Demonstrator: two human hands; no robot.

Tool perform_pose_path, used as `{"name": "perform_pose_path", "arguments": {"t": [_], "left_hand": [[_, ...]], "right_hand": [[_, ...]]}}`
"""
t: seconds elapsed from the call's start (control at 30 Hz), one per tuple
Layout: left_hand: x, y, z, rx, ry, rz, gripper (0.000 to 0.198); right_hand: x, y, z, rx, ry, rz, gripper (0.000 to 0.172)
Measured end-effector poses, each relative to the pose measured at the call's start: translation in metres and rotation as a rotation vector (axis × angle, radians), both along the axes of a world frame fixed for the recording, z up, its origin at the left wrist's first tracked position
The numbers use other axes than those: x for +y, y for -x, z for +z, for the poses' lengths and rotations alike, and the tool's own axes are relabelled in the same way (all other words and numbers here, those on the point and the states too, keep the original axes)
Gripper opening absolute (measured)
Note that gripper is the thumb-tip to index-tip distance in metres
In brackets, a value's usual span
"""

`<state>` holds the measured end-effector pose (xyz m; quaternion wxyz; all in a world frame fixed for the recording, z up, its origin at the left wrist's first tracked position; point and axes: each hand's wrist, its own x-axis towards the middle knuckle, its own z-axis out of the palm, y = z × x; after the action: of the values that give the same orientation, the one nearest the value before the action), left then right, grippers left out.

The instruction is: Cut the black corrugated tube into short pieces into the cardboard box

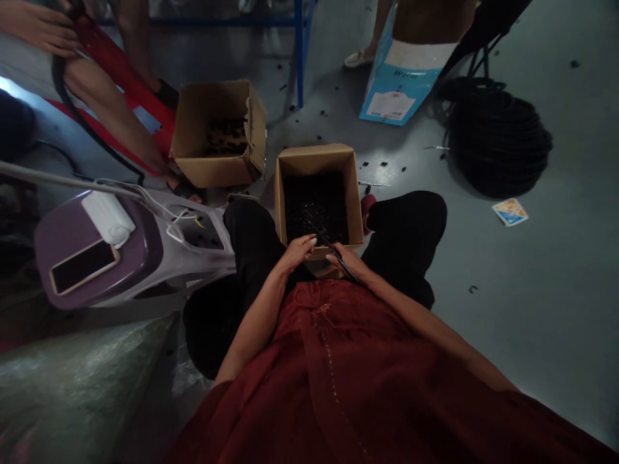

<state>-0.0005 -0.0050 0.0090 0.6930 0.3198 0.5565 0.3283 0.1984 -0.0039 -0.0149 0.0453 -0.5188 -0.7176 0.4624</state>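
Note:
Between my knees stands an open cardboard box [358, 212], with many small black pieces [314, 200] heaped inside. Over its near edge, my left hand [298, 251] is closed in a pinch. What its fingertips hold is too small and dark to make out. My right hand [352, 260] is wrapped round a long, thin dark tool [339, 259]. The tool's front end points up and left over the black pieces, close to my left fingertips; its exact kind is unclear. Its rear end reaches back past my right palm.
Another cardboard box [213, 173] with dark pieces stands further left. A purple-topped stool [145, 258] bears a phone [84, 267] and a white object [109, 216]. To the right lie a black coil [498, 138] and a blue carton [403, 84]. A co-worker's hand [41, 29] shows upper left.

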Motion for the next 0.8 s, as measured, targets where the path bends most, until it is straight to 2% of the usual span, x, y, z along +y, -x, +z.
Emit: {"name": "perform_pose_path", "arguments": {"t": [0.4,0.8], "left_hand": [[0.001,-0.001,-0.003,-0.015,0.015,0.037,0.050],[0.002,-0.001,-0.015,0.026,0.039,0.078,0.043]], "right_hand": [[0.002,0.003,0.000,-0.104,-0.028,0.014,0.023],[0.004,0.005,-0.009,-0.182,-0.035,-0.009,0.022]]}}
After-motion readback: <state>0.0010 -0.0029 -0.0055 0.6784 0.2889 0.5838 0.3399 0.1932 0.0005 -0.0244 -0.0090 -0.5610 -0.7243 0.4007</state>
